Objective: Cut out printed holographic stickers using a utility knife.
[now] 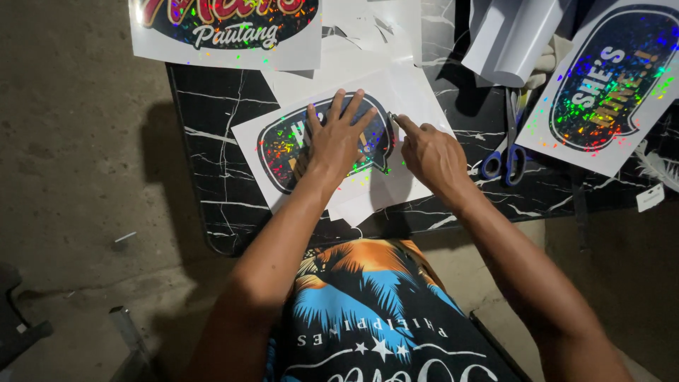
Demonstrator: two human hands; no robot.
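Head view: left hand (338,138) spread flat, pinning the holographic sticker sheet (283,145) to the black marbled desk (205,113); right hand (428,152), fingers pinched together at the sheet's right edge (what it grips cannot be told). Step judged: picking at the cut edge; it calls for steady hold-down; blue-handled scissors (503,159) nearby.

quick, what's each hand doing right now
Left hand: open, flat on the dark holographic speech-bubble sticker sheet.
Right hand: curled, index fingertip at the sticker's right edge; nothing visibly held.
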